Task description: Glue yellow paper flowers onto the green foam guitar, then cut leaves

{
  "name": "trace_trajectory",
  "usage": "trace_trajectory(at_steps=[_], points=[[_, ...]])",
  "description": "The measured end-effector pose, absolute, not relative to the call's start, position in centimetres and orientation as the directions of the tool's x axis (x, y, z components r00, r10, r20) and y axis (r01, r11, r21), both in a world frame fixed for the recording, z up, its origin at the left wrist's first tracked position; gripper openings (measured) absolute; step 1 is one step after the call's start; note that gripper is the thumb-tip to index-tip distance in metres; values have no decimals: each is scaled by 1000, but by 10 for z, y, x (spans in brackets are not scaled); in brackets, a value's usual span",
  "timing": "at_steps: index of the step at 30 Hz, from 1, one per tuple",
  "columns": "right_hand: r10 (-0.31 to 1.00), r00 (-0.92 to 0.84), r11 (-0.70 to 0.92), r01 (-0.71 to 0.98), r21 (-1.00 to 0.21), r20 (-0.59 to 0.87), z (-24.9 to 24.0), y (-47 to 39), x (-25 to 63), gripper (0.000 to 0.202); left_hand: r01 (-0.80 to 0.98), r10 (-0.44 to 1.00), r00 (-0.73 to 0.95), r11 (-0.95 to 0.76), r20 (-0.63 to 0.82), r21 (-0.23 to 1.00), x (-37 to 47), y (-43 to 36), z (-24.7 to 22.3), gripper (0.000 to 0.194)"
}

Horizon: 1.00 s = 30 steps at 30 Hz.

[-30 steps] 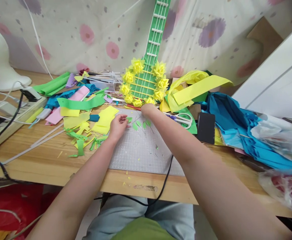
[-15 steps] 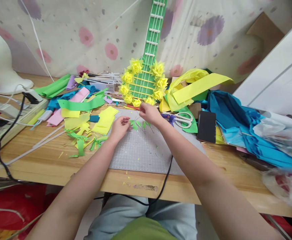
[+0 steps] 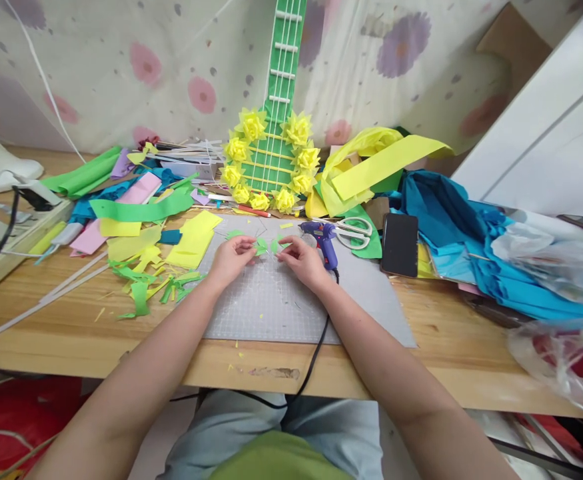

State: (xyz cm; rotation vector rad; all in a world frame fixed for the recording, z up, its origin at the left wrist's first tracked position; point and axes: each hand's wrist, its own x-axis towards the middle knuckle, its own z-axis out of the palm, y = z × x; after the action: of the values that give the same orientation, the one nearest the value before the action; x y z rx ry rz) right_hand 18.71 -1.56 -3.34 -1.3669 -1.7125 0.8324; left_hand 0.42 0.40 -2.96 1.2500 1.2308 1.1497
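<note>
Small green paper leaves (image 3: 261, 247) on thin stems are between my two hands, over the grey cutting mat (image 3: 281, 307). My left hand (image 3: 234, 259) pinches at the leaves' left side, fingers closed. My right hand (image 3: 301, 260) has its thumb and fingers together at a green leaf on the right. Just beyond my right hand lies a purple glue gun (image 3: 324, 239), its black cord running off the table's front edge. A green guitar shape (image 3: 271, 167) ringed with yellow paper flowers stands upright behind the mat.
Green and yellow paper scraps (image 3: 146, 267) lie left of the mat. White-handled scissors (image 3: 355, 232), a black phone (image 3: 400, 245) and blue crepe paper (image 3: 436, 200) are at the right. A power strip (image 3: 16, 233) sits at the far left.
My right hand has come back from the red pen at the guitar's base to the leaves, near my left hand. The glue gun is now uncovered. The view has shifted slightly right.
</note>
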Motion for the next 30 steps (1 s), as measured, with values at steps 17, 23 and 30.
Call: trace_trajectory(at_steps=[17, 23, 30], points=[[970, -170, 226, 359, -906, 175, -39, -5, 181, 12, 124, 990, 120, -87, 72, 988, 4, 7, -39, 29], [968, -188, 239, 460, -855, 169, -35, -8, 182, 12, 120, 988, 131, -95, 79, 988, 4, 7, -37, 29], [952, -207, 299, 487, -820, 224, -35, -7, 182, 9, 154, 979, 177, -124, 96, 980, 4, 5, -36, 28]])
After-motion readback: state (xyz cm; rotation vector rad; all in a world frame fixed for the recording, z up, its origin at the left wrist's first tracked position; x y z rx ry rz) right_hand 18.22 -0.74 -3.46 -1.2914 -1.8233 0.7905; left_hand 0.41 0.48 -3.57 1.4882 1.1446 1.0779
